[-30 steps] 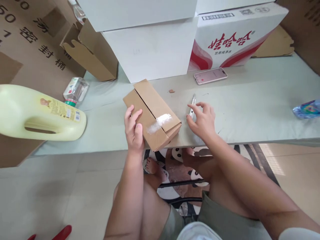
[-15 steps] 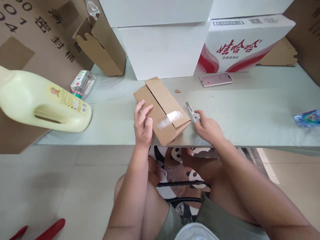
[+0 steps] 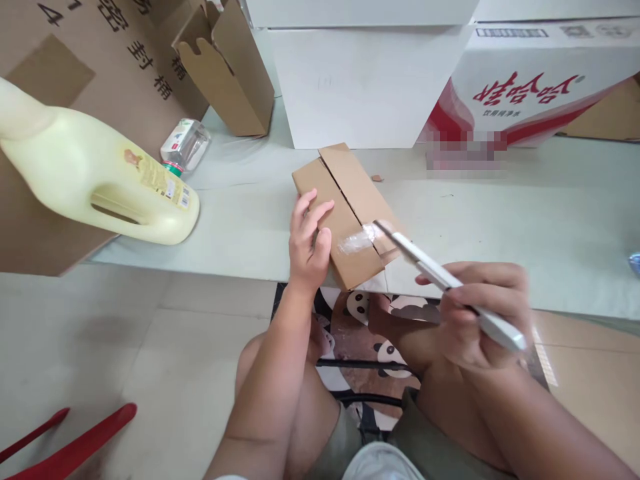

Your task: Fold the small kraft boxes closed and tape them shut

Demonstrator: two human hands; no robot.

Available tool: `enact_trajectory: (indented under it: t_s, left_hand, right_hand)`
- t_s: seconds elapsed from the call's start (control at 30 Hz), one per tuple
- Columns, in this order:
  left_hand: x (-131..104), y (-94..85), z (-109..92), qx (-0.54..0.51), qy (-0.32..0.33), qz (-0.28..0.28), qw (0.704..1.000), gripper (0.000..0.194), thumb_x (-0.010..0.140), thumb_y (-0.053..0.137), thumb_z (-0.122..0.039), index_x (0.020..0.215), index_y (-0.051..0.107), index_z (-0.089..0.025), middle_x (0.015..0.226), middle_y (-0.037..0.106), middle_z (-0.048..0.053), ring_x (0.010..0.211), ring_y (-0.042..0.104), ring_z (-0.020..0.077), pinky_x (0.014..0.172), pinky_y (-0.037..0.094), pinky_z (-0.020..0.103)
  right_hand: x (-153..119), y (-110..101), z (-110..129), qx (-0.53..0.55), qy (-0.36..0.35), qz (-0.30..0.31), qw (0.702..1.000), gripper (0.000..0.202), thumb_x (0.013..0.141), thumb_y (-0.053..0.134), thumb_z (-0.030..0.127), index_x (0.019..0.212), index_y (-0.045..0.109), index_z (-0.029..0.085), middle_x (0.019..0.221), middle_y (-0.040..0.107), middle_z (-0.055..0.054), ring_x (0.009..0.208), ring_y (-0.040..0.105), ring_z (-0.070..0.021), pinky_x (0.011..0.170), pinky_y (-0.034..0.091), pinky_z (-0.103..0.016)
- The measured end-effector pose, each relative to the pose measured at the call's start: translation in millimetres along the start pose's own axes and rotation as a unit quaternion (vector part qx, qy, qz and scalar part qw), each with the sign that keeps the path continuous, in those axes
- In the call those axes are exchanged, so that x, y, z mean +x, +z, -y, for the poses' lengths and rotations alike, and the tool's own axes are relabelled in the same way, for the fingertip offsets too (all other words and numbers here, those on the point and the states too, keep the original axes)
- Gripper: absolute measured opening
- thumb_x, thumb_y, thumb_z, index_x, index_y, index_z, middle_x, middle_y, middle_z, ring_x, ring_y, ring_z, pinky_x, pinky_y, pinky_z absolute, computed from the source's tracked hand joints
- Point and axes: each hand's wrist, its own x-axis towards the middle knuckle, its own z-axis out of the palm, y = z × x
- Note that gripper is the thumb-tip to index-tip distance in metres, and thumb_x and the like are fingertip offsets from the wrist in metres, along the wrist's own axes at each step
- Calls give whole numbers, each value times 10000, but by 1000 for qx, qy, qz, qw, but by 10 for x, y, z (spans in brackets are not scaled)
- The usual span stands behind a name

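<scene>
A small brown cardboard box (image 3: 320,190) sits at the table's front edge, turned at an angle, with clear tape (image 3: 356,241) stuck across the seam between its top flaps. Against its left side rests my left hand (image 3: 311,243), holding it with the fingers somewhat spread and the thumb near the top edge. My right hand (image 3: 483,313) is closed around a white utility knife (image 3: 440,270), raised in front of the table. The knife's blade points up and left, over the taped end of the box; whether it touches the tape I cannot tell.
A yellow jug (image 3: 100,167) and a clear bottle (image 3: 187,147) lie at the left. Behind stand an upright open carton (image 3: 235,80), white boxes (image 3: 365,87) and a red-and-white carton (image 3: 530,93). A scrap (image 3: 377,178) lies behind the box.
My right hand has lifted the knife off the tabletop and turned it, bringing its blade over the taped end. My left hand stays on the box. The view has shifted slightly.
</scene>
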Motion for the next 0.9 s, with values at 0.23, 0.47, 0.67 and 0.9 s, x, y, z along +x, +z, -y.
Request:
enact_trajectory:
  t_s: [0.23, 0.47, 0.67, 0.9]
  left_hand:
    - [0, -24, -9, 14, -10, 6, 1000, 473, 999, 352, -531, 1245, 634, -243, 1439, 518, 112, 1409, 444, 271, 1208, 322, 488]
    - [-15, 11, -7, 25, -13, -12, 1000, 505, 997, 327, -549, 1212, 655, -231, 1421, 539, 119, 1400, 459, 268, 1196, 345, 484]
    - [-12, 36, -16, 33, -22, -15, 999, 532, 1007, 282, -527, 1221, 661, -220, 1448, 526, 120, 1397, 463, 261, 1184, 363, 457]
    - [9, 53, -41, 40, -31, -23, 998, 520, 998, 310, -516, 1190, 679, -205, 1436, 538, 116, 1387, 472, 263, 1184, 363, 443]
  right_hand:
    - [138, 71, 254, 53, -34, 21, 998, 143, 982, 504, 352, 1029, 591, 249, 1156, 688, -110, 948, 705, -252, 662, 634, -423]
    - [151, 213, 330, 70, -4, 20, 997, 148, 981, 543, 294, 1099, 595, 220, 1153, 722, -119, 923, 733, -221, 695, 639, -377]
    - [185, 191, 396, 67, -9, 0, 998, 184, 987, 538, 318, 1112, 606, 200, 1123, 726, -129, 996, 727, -233, 742, 641, -373]
    - [228, 156, 414, 33, -31, -8, 999, 161, 987, 523, 308, 1083, 598, 202, 1037, 740, -123, 955, 743, -235, 705, 639, -355]
